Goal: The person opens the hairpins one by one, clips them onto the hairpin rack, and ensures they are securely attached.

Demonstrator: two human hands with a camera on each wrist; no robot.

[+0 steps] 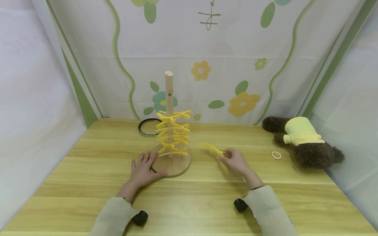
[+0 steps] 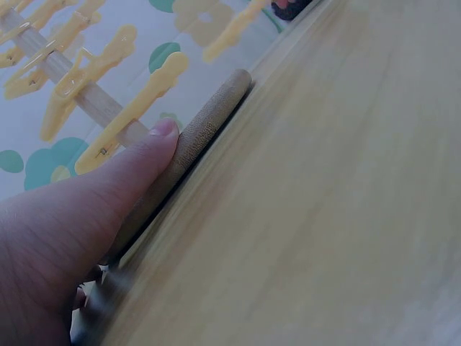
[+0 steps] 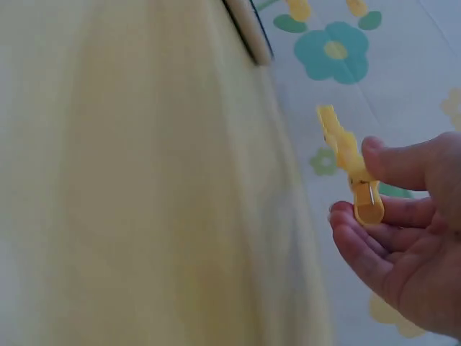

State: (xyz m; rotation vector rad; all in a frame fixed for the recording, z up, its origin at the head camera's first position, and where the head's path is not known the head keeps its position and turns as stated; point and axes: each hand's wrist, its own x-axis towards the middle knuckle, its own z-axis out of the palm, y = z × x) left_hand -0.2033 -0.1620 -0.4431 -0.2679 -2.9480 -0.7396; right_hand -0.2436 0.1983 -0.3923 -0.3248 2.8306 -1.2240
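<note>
A light wooden post (image 1: 169, 98) rises from a round wooden base (image 1: 174, 167), with several yellow plastic clips (image 1: 174, 131) spaced one above another along its lower half. My left hand (image 1: 143, 172) rests on the left edge of the base, fingers spread; its thumb (image 2: 162, 133) lies over the rim in the left wrist view. To the right of the base, my right hand (image 1: 236, 161) pinches one end of a yellow plastic spring clip (image 3: 346, 155) between thumb and fingers. The clip's free end points left toward the post, and a wire spring shows on it.
Behind the base lies a black ring-shaped band (image 1: 141, 129). A small pale ring (image 1: 276, 155) sits on the right of the table (image 1: 189, 203), near a brown plush toy (image 1: 313, 155) in a yellow shirt. A patterned white cloth (image 1: 183, 39) hangs behind.
</note>
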